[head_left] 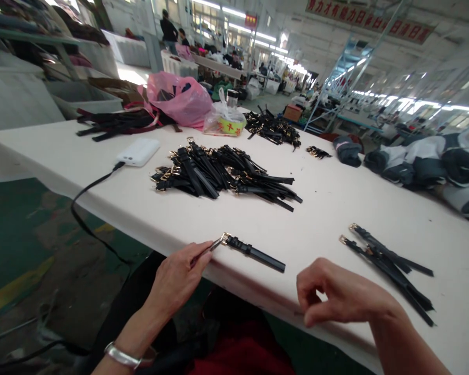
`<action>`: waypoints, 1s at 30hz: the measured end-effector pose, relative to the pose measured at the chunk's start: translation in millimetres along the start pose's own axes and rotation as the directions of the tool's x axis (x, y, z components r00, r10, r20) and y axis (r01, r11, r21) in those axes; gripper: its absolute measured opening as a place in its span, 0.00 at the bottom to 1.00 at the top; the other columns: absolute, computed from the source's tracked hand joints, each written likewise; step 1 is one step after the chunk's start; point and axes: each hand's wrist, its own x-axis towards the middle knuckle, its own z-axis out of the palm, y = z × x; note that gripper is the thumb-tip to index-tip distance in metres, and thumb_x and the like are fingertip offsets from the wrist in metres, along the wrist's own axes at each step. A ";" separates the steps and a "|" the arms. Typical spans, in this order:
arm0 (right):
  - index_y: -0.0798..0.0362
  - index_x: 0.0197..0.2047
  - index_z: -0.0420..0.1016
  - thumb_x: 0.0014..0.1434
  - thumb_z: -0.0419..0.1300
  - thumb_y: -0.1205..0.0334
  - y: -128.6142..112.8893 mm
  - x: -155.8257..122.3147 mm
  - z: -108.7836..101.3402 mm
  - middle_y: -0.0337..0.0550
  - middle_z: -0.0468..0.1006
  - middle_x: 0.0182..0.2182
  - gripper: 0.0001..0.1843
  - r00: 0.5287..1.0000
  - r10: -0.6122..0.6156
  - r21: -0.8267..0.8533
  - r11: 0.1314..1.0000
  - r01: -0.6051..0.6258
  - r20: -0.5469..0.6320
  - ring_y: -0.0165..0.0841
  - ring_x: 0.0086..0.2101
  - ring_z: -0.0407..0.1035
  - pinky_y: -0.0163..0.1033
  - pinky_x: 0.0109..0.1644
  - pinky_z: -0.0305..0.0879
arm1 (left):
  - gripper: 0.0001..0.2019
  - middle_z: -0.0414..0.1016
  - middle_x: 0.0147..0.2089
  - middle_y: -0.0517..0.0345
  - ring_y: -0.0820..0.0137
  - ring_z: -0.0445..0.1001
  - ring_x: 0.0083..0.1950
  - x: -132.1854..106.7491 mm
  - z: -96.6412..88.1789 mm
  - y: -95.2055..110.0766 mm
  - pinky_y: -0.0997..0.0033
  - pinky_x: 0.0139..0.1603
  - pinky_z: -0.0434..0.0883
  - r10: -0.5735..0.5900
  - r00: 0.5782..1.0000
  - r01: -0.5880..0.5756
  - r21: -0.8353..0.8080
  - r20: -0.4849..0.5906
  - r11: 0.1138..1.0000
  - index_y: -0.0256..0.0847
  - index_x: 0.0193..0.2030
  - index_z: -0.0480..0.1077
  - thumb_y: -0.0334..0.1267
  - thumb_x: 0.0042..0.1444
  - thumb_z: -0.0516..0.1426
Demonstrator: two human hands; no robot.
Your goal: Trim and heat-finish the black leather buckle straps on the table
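My left hand [180, 278] pinches a thin metal tool [211, 246] whose tip touches the gold buckle end of a single black strap [254, 253] lying near the front edge of the white table [336, 203]. My right hand [340, 297] hovers at the table's front edge with its fingers curled; I cannot see anything in it. To its right lies a small bunch of black straps [391, 263] with gold buckles. A big heap of the same straps [222, 172] lies in the middle of the table.
A white power bank [138, 151] with a black cable sits at the left. Behind are a pink plastic bag [180, 99], a clear bag [224, 120], another strap heap [273, 127] and dark bands [117, 122]. Folded garments [426, 161] lie at the right. People work far back.
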 end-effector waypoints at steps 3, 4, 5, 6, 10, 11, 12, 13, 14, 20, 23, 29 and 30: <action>0.46 0.45 0.76 0.48 0.59 0.74 1.4 -11.2 12.5 0.36 0.78 0.33 0.22 1.000 -0.018 -0.045 0.999 0.018 0.002 0.29 0.31 0.70 0.33 0.36 0.65 | 0.17 0.77 0.51 0.58 0.63 0.75 0.51 -0.3 2.7 -2.9 0.63 0.54 0.69 0.010 1.000 -0.011 -0.035 -0.024 0.999 0.45 0.50 0.74 0.45 0.60 0.50; 0.45 0.48 0.74 0.48 0.57 0.75 2.8 -8.3 16.3 0.37 0.78 0.38 0.25 0.997 -0.037 -0.058 0.998 0.033 -0.066 0.31 0.35 0.71 0.35 0.40 0.66 | 0.17 0.78 0.51 0.58 0.63 0.75 0.51 -0.2 3.2 -2.6 0.64 0.54 0.69 0.015 0.999 -0.017 -0.037 -0.037 0.999 0.45 0.50 0.74 0.45 0.60 0.50; 0.44 0.50 0.73 0.49 0.56 0.75 4.8 -1.9 20.0 0.38 0.78 0.41 0.27 0.986 -0.048 -0.075 0.997 0.036 -0.161 0.32 0.38 0.71 0.37 0.43 0.66 | 0.17 0.78 0.51 0.58 0.63 0.75 0.51 0.0 3.3 -1.7 0.63 0.55 0.69 0.019 0.999 -0.021 -0.037 -0.050 0.999 0.45 0.50 0.74 0.46 0.60 0.50; 0.44 0.51 0.72 0.50 0.55 0.74 7.3 7.4 23.7 0.38 0.77 0.43 0.26 0.963 -0.047 -0.096 0.995 0.022 -0.267 0.32 0.39 0.70 0.38 0.45 0.66 | 0.17 0.78 0.51 0.58 0.63 0.75 0.51 0.1 3.1 -0.4 0.63 0.56 0.68 0.022 0.998 -0.024 -0.036 -0.059 0.999 0.45 0.50 0.74 0.46 0.60 0.50; 0.49 0.51 0.72 0.54 0.60 0.62 18.5 61.5 39.6 0.47 0.75 0.46 0.19 0.824 -0.061 -0.315 0.938 -0.145 -0.563 0.39 0.45 0.67 0.45 0.49 0.62 | 0.18 0.78 0.51 0.57 0.62 0.75 0.51 -1.0 2.0 4.1 0.63 0.57 0.68 0.014 0.996 -0.017 -0.036 -0.090 0.999 0.44 0.50 0.74 0.47 0.60 0.50; 0.49 0.49 0.73 0.54 0.61 0.60 20.8 74.9 43.1 0.48 0.74 0.45 0.18 0.816 -0.077 -0.384 0.905 -0.184 -0.573 0.41 0.45 0.66 0.46 0.49 0.62 | 0.18 0.78 0.51 0.58 0.62 0.75 0.52 -1.7 2.0 3.9 0.63 0.56 0.69 0.017 0.995 -0.020 -0.037 -0.094 0.999 0.45 0.50 0.74 0.48 0.59 0.50; 0.50 0.46 0.74 0.54 0.62 0.60 23.0 86.5 45.7 0.48 0.74 0.43 0.15 0.817 -0.088 -0.443 0.870 -0.215 -0.570 0.41 0.44 0.66 0.46 0.48 0.61 | 0.18 0.78 0.51 0.58 0.62 0.75 0.52 -2.6 2.2 3.2 0.63 0.56 0.69 0.021 0.995 -0.025 -0.039 -0.096 0.999 0.45 0.49 0.74 0.48 0.59 0.50; 0.50 0.43 0.74 0.54 0.61 0.61 25.1 95.6 47.2 0.48 0.75 0.40 0.12 0.821 -0.096 -0.486 0.842 -0.235 -0.563 0.41 0.43 0.66 0.45 0.47 0.61 | 0.18 0.78 0.51 0.58 0.62 0.75 0.53 -3.5 2.4 1.9 0.63 0.57 0.69 0.024 0.995 -0.028 -0.040 -0.098 0.999 0.45 0.49 0.74 0.48 0.59 0.51; 0.50 0.41 0.75 0.55 0.60 0.63 27.7 101.5 47.1 0.47 0.75 0.38 0.09 0.823 -0.101 -0.507 0.827 -0.243 -0.559 0.40 0.41 0.66 0.44 0.46 0.61 | 0.18 0.77 0.52 0.58 0.62 0.74 0.53 -4.6 2.6 0.2 0.62 0.57 0.68 0.024 0.995 -0.028 -0.041 -0.098 0.999 0.45 0.49 0.74 0.48 0.59 0.51; 0.50 0.42 0.74 0.58 0.52 0.66 76.4 50.2 7.8 0.44 0.73 0.37 0.12 0.710 -0.066 -0.394 0.866 -0.308 -0.701 0.36 0.39 0.68 0.41 0.45 0.64 | 0.18 0.77 0.53 0.57 0.62 0.74 0.54 -8.3 -0.3 -14.8 0.59 0.58 0.67 -0.024 0.993 0.014 -0.086 -0.113 0.996 0.44 0.50 0.73 0.48 0.59 0.51; 0.49 0.42 0.75 0.58 0.53 0.62 124.2 -19.9 -28.1 0.46 0.75 0.37 0.12 0.604 0.041 -0.334 0.802 -0.495 -0.796 0.39 0.38 0.70 0.44 0.42 0.65 | 0.18 0.77 0.53 0.57 0.62 0.73 0.54 -6.5 -2.0 -21.9 0.58 0.59 0.66 -0.047 0.992 0.036 -0.101 -0.116 0.994 0.44 0.51 0.73 0.48 0.59 0.51; 0.52 0.51 0.74 0.52 0.53 0.67 151.1 -53.5 -70.8 0.52 0.73 0.50 0.22 0.420 0.043 -0.309 0.610 -0.730 -0.907 0.48 0.48 0.67 0.53 0.49 0.64 | 0.18 0.77 0.53 0.56 0.61 0.73 0.54 1.0 1.0 -15.4 0.58 0.59 0.66 -0.071 0.990 0.058 -0.101 -0.122 0.993 0.43 0.50 0.73 0.47 0.59 0.50; 0.54 0.52 0.73 0.54 0.53 0.67 140.6 -32.6 -70.2 0.52 0.73 0.49 0.22 0.458 -0.011 -0.349 0.664 -0.661 -0.889 0.47 0.48 0.66 0.52 0.52 0.64 | 0.18 0.77 0.52 0.56 0.61 0.74 0.54 1.7 1.9 -12.1 0.58 0.59 0.67 -0.067 0.991 0.055 -0.098 -0.118 0.994 0.43 0.50 0.73 0.47 0.59 0.50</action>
